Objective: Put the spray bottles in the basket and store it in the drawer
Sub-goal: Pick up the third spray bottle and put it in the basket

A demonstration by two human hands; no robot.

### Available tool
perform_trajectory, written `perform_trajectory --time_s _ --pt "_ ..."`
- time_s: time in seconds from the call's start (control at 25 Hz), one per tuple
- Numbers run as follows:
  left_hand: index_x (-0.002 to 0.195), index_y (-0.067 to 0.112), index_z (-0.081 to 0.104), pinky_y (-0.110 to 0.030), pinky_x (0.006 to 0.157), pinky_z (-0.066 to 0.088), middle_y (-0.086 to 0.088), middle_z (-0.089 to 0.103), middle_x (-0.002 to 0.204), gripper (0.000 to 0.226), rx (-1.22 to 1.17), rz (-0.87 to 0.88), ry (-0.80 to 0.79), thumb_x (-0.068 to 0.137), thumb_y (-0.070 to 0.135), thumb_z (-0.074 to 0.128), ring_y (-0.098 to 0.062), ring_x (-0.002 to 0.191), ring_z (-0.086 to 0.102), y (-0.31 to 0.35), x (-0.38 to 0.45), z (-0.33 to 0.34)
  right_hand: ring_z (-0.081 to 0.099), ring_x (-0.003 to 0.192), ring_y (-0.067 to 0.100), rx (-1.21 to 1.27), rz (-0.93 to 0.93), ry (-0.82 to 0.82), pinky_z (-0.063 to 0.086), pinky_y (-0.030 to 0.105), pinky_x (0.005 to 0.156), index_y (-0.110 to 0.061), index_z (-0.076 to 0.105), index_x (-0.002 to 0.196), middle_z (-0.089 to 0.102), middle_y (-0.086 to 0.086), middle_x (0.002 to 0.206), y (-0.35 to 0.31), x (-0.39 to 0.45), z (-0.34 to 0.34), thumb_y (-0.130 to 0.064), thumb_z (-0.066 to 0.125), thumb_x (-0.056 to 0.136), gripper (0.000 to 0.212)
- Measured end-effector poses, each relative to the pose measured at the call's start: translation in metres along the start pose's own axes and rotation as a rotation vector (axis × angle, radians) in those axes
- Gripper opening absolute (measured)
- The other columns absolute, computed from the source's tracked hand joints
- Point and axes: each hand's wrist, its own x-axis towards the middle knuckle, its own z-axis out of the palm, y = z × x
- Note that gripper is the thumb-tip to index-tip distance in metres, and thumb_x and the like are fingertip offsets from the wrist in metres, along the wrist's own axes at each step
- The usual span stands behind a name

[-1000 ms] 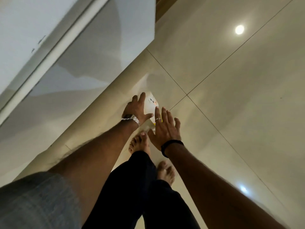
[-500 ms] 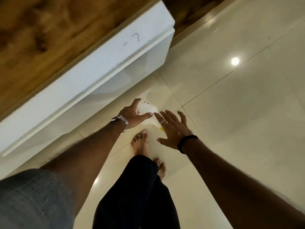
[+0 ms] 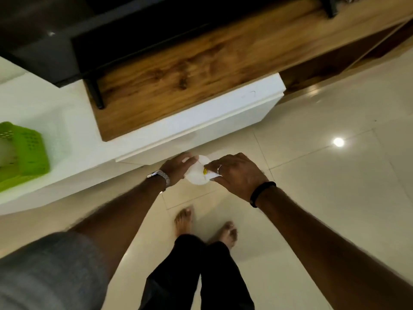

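A white spray bottle [image 3: 196, 174] with a yellow part at its head is held in mid-air in front of the white cabinet, seen from above. My left hand [image 3: 177, 167] wraps the bottle's body from the left. My right hand [image 3: 237, 173] closes on the bottle's head from the right, a ring on one finger. A green perforated basket [image 3: 24, 151] stands on the white cabinet top [image 3: 73, 135] at the far left, well apart from both hands. The cabinet's white drawer front [image 3: 223, 124] is shut.
A wooden shelf board [image 3: 201, 63] on black brackets lies over the cabinet, with a dark unit [image 3: 67, 30] behind it. Glossy cream floor tiles [image 3: 335, 198] spread to the right. My bare feet [image 3: 185, 220] stand just under the hands.
The view has lifted from the floor to the cabinet top, and the basket has come into sight. The bottle rose with my left hand, and my right hand, open before, closed on its head.
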Motion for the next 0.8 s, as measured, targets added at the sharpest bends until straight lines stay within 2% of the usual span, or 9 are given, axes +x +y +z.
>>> perform_trajectory --time_s 0.08,0.2,0.24,0.32,0.48,0.6,0.64,0.72,0.8 --pt "0.128 0.039 0.063 -0.033 0.088 0.049 -0.001 0.063 0.141 0.057 0.029 -0.005 0.027 0.09 0.074 0.038 -0.023 0.11 0.061 -0.011 -0.015 -0.02 0.065 0.113 0.023 -0.012 -0.016 0.002 0.041 0.036 0.097 -0.026 0.064 0.133 0.073 -0.001 0.124 -0.036 0.027 -0.022 -0.04 0.053 0.102 0.036" --pt "0.13 0.031 0.064 -0.042 0.103 0.045 -0.009 0.066 0.136 0.076 -0.006 -0.092 0.102 0.093 0.078 0.019 -0.035 0.123 0.06 -0.037 -0.036 -0.048 0.068 0.097 0.025 -0.078 -0.065 0.01 0.034 0.03 0.08 -0.028 0.062 0.129 0.076 0.001 0.108 -0.08 0.066 -0.046 -0.045 0.049 0.101 0.035" --pt "0.128 0.029 0.065 -0.045 0.106 0.045 -0.011 0.067 0.134 0.076 -0.025 -0.105 0.116 0.094 0.076 0.016 -0.036 0.122 0.06 -0.05 -0.043 -0.061 0.067 0.096 0.026 -0.08 -0.078 -0.01 0.032 0.029 0.078 -0.027 0.061 0.128 0.076 0.002 0.107 -0.097 0.08 -0.051 -0.045 0.049 0.101 0.034" --pt "0.123 0.027 0.069 -0.048 0.109 0.044 -0.01 0.07 0.127 0.074 -0.072 -0.112 0.111 0.097 0.072 0.016 -0.033 0.118 0.063 -0.077 -0.057 -0.087 0.065 0.102 0.029 -0.071 -0.077 -0.071 0.041 0.031 0.081 -0.026 0.059 0.128 0.074 0.005 0.113 -0.134 0.108 -0.054 -0.045 0.051 0.1 0.035" --pt "0.099 0.033 0.072 -0.049 0.098 0.055 -0.002 0.075 0.103 0.061 -0.229 -0.026 0.198 0.097 0.068 0.021 -0.019 0.093 0.071 -0.137 -0.101 -0.149 0.063 0.105 0.03 -0.023 -0.062 -0.13 0.049 0.035 0.083 -0.031 0.063 0.125 0.072 0.005 0.114 -0.229 0.164 -0.05 -0.049 0.063 0.093 0.037" --pt "0.083 0.048 0.07 -0.043 0.086 0.061 0.012 0.076 0.081 0.053 -0.313 0.061 0.272 0.093 0.072 0.023 -0.008 0.078 0.072 -0.186 -0.139 -0.21 0.065 0.1 0.022 0.103 -0.035 -0.057 0.052 0.034 0.082 -0.035 0.069 0.116 0.074 -0.004 0.106 -0.299 0.205 -0.056 -0.052 0.074 0.082 0.039" --pt "0.077 0.049 0.069 -0.039 0.083 0.061 0.015 0.076 0.074 0.053 -0.323 0.083 0.291 0.091 0.073 0.025 -0.007 0.074 0.072 -0.207 -0.152 -0.232 0.066 0.094 0.015 0.14 -0.031 -0.024 0.054 0.028 0.077 -0.037 0.07 0.113 0.075 -0.01 0.101 -0.324 0.22 -0.059 -0.054 0.075 0.08 0.037" --pt "0.075 0.045 0.07 -0.036 0.079 0.06 0.013 0.076 0.074 0.051 -0.323 0.114 0.322 0.089 0.074 0.03 -0.008 0.073 0.073 -0.249 -0.179 -0.276 0.066 0.082 0.006 0.224 -0.026 0.03 0.05 0.014 0.063 -0.041 0.07 0.11 0.073 -0.018 0.092 -0.373 0.251 -0.065 -0.054 0.076 0.079 0.034" --pt "0.084 0.04 0.071 -0.037 0.082 0.06 0.008 0.078 0.084 0.048 -0.299 0.138 0.353 0.09 0.071 0.035 -0.008 0.078 0.073 -0.286 -0.2 -0.319 0.066 0.077 0.006 0.253 -0.028 0.089 0.051 0.02 0.061 -0.04 0.07 0.113 0.072 -0.019 0.088 -0.418 0.281 -0.065 -0.054 0.075 0.081 0.035"
